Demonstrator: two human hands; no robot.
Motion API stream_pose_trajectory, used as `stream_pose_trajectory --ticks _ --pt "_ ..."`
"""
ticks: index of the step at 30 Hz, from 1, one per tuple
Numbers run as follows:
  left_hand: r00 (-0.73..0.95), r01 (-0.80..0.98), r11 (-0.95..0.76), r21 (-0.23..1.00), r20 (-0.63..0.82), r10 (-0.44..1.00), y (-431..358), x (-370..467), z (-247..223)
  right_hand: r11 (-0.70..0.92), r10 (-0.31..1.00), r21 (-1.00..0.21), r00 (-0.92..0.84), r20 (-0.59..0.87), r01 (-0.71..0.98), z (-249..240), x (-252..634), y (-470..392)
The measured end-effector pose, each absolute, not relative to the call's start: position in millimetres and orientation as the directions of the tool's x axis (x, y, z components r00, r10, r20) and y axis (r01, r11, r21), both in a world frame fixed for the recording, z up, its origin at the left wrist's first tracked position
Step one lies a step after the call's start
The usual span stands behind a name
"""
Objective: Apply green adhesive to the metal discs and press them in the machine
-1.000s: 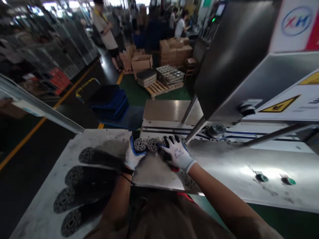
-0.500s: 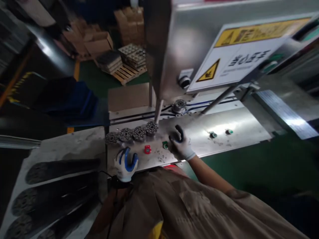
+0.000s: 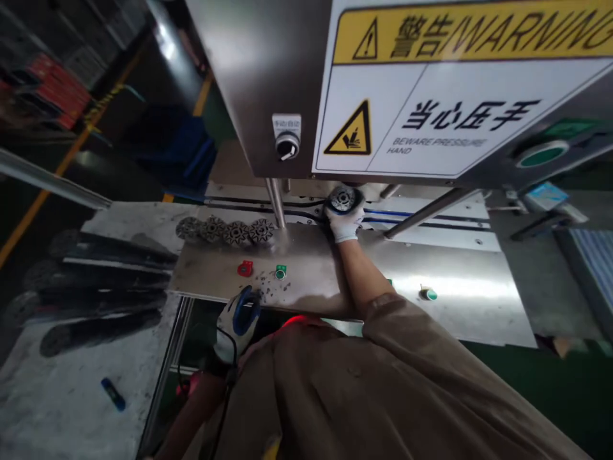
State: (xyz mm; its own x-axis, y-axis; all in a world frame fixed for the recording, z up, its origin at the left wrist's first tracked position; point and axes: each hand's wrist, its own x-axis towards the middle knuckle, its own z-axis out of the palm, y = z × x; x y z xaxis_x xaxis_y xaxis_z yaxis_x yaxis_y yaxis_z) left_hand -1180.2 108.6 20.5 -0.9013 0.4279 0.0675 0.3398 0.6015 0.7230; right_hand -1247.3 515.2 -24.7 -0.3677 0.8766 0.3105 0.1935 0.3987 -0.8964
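Observation:
Under the press head, my right hand (image 3: 345,225), in a white and blue glove, is wrapped round a round slotted metal part (image 3: 343,199) between the posts. Its face shows above the palm; the fingertips are partly hidden around it. My left hand (image 3: 239,318), gloved alike, hovers at the bench's front edge with fingers curved and apart, nothing visible in them. Closest to it are a red button (image 3: 245,268) and a green button (image 3: 280,273). Several similar slotted metal parts (image 3: 236,233) stand in a row at the bench's left end.
The press housing (image 3: 234,83) with a warning label overhangs the steel bench (image 3: 311,255). Metal posts (image 3: 274,203) flank the right hand. Several long dark cylinders (image 3: 100,300) and a small blue object (image 3: 113,394) lie on the left table (image 3: 62,390).
My right hand has gone from above the bench, open, forward to the round slotted part and closed round it. The left hand has drawn back to the front edge. The view has shifted.

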Motion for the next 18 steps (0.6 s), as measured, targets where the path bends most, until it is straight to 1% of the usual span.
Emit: stream_pose_trajectory --ticks 2,4,5,7,8,9,12,13,15,17,18 --pt "-0.926 0.157 0.511 0.845 -0.053 0.373 118.0 -1165.8 19.5 0.452 0.827 -0.882 -0.434 0.357 0.135 -12.7 -1230.9 490.7" --pt "-0.930 -0.062 0.301 0.952 -0.165 0.329 134.7 -1154.5 21.7 0.531 0.700 -0.847 -0.578 0.419 0.028 0.2 -1209.5 453.1" --pt "-0.925 -0.163 0.148 0.975 -0.204 0.321 143.4 -1150.4 24.9 0.569 0.593 -0.820 -0.665 0.453 -0.050 7.3 -1197.6 431.0" --pt "-0.920 -0.274 -0.169 0.947 -0.206 0.334 155.0 -1144.4 35.0 0.605 0.329 -0.766 -0.807 0.490 -0.219 22.8 -1174.4 385.1" --pt "-0.927 -0.277 -0.305 0.911 -0.170 0.334 156.2 -1141.2 41.1 0.603 0.191 -0.741 -0.848 0.494 -0.296 30.7 -1164.1 363.2" --pt "-0.944 -0.264 -0.417 0.870 -0.145 0.297 153.8 -1136.9 47.2 0.590 0.068 -0.720 -0.867 0.494 -0.365 37.7 -1155.0 342.9" --pt "-0.978 -0.208 -0.584 0.784 -0.160 0.134 129.0 -1111.5 61.9 0.486 -0.223 -0.689 -0.839 0.497 -0.538 48.1 -1133.1 294.8" --pt "-0.980 -0.195 -0.619 0.761 -0.178 0.090 117.8 -1098.8 64.3 0.422 -0.298 -0.704 -0.821 0.487 -0.571 47.4 -1126.4 283.0" --pt "-0.976 -0.189 -0.682 0.706 -0.213 0.050 96.5 -1070.3 63.9 0.299 -0.418 -0.766 -0.800 0.430 -0.569 42.7 -1114.4 263.9" --pt "-0.969 -0.180 -0.736 0.652 -0.247 0.019 79.5 -1042.7 57.5 0.245 -0.517 -0.813 -0.781 0.351 -0.528 39.0 -1106.5 247.0" --pt "-0.964 -0.154 -0.755 0.638 -0.265 -0.027 72.5 -1030.2 52.9 0.234 -0.562 -0.821 -0.761 0.323 -0.521 39.2 -1104.9 238.1"
